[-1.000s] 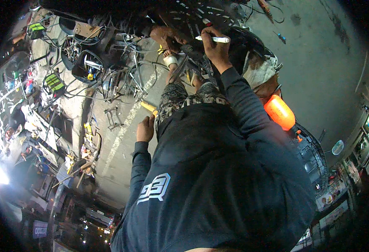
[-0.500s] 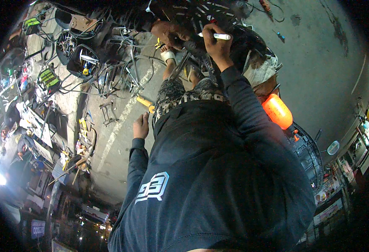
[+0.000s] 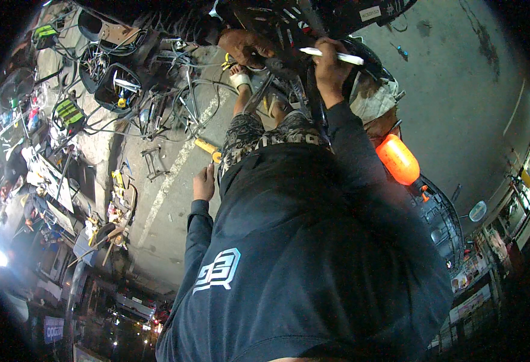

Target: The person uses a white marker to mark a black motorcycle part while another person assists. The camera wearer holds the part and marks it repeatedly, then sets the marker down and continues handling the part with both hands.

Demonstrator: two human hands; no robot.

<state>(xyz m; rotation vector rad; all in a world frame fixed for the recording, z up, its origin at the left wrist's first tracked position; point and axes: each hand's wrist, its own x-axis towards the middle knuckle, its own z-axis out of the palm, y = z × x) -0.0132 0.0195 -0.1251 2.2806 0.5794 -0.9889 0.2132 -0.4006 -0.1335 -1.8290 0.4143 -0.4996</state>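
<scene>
My right hand (image 3: pixel 331 67) is closed around a white marker pen (image 3: pixel 350 58), which sticks out on both sides of the fingers. It is held above the dark machine parts (image 3: pixel 289 30) at the top of the view. A brown rounded thing (image 3: pixel 246 47), whose kind I cannot make out, lies to its left. My left hand (image 3: pixel 203 183) hangs beside my thigh with its fingers extended, and nothing shows in it. Close beyond its fingertips lies a yellow cylindrical tool (image 3: pixel 207 148) with a round end.
An orange plastic container (image 3: pixel 397 159) stands at my right, beside a black ribbed object (image 3: pixel 438 218). Black bins (image 3: pixel 118 87) of tools, tangled cables (image 3: pixel 186 99) and a small metal frame (image 3: pixel 153 164) are on the left. A foot with a white wrapping (image 3: pixel 240 82) is ahead.
My right hand has moved right and slightly nearer with the marker pen. A dark panel with a white label has come into view at the upper right. My left hand is nearly still.
</scene>
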